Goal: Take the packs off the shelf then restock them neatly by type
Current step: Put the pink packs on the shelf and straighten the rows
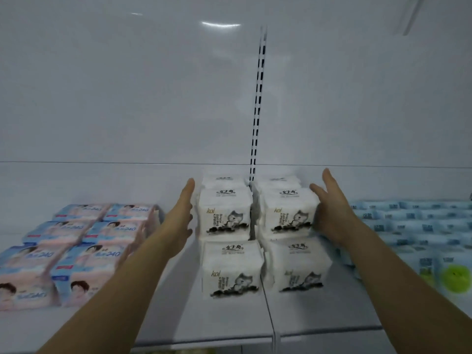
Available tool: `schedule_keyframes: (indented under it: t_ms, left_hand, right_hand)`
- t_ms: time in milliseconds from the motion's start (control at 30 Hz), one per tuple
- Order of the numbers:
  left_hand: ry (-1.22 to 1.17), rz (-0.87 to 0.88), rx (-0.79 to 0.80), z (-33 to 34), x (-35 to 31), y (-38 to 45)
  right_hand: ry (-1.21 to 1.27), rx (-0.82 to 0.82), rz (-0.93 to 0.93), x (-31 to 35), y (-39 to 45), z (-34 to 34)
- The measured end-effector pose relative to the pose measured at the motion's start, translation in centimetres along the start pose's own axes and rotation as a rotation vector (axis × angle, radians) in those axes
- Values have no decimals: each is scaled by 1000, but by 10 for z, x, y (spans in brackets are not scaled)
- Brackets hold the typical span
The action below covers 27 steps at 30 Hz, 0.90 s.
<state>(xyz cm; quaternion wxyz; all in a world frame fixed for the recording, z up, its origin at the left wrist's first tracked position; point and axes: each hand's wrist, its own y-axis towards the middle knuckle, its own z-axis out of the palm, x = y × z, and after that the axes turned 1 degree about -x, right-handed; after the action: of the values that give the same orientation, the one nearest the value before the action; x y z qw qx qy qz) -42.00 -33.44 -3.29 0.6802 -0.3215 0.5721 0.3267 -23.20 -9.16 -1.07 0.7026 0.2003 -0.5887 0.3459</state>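
Two bare forearms reaching in from the near edge of the white shelf (229,320). Left hand (180,215) flat, fingers straight, against the left face of the white packs (226,213); right hand (332,213) open too, fingers extended, thumb spread, pressed to the block's right side. White packs stacked in two columns, mid-shelf, running back toward the slotted upright (258,98). Pink-and-blue packs (76,241) grouped to the left, pale blue packs (413,221) to the right, each type apart. Likely restocking stage, squaring up the white block. Next move probably calls for an even squeeze inward, closing the gap between columns without toppling the upper packs.
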Motion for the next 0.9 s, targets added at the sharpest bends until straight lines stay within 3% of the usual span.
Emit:
schedule_keyframes:
  t_ms: [67,267,467,567,600,667,733,833,900]
  left_hand:
    - [-79,-19,70,11,3,3]
    - [-123,-14,162,35,11,8]
    - [-46,-23,149,35,10,6]
    - [46,15,-35,23,4,-1]
    - [128,55,-131,17,5,-7]
    - [303,157,-175,8,12,-31]
    - [470,235,-85,3,31,-62]
    - [410,272,184,1,66,-88]
    - [540,336,227,2,80,-84]
  right_hand:
    - [11,87,-5,-9,7,3]
    - [39,120,-84,-23,15,17]
    - [-104,136,-93,-15,3,21]
    - [-298,62,-199,-5,-14,15]
    - [-406,20,-294,-4,-24,11]
    - [-625,-27,-458,-9,-45,1]
    - [-821,-14,-461,-25,-68,-7]
    - [-956,76,-403,-59,-93,-7]
    - [-1031,95,-463,-79,-93,-7]
